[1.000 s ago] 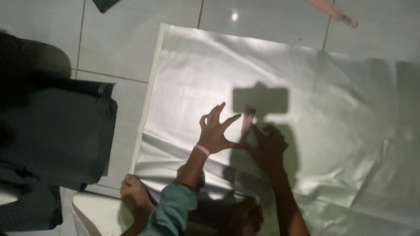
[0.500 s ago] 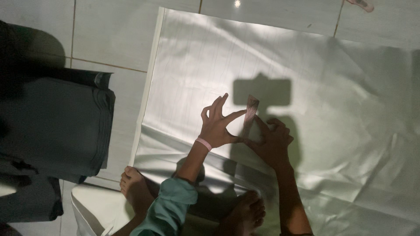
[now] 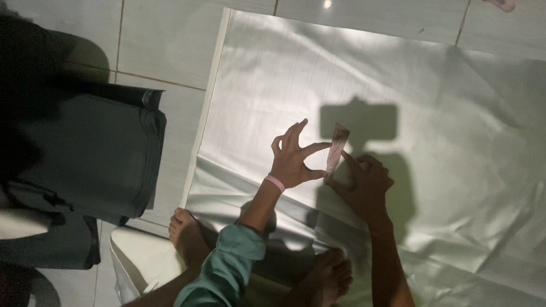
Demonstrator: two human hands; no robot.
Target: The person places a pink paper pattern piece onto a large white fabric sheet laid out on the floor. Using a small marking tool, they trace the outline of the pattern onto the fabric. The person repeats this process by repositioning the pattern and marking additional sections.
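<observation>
A small clear ruler (image 3: pixel 336 149) is being set on a large sheet of pale, shiny fabric (image 3: pixel 398 85) spread over the tiled floor (image 3: pixel 165 45); the step in hand is judged to be measuring or marking on the cloth. The ruler is steadied near the fabric's lower middle, well in from its left edge. The left hand (image 3: pixel 291 162) is spread, its thumb and forefinger touching the ruler's left side, a pink band (image 3: pixel 275 182) worn at the wrist. The right hand (image 3: pixel 367 185) is pressed to the ruler's lower end with fingers bunched; whether a marking tool is pinched in it cannot be told in the shadow. The next move is judged to call for a firmly held ruler and flat cloth. A folded stack of dark fabric (image 3: pixel 91 153) lies beside the left edge. No container is seen.
</observation>
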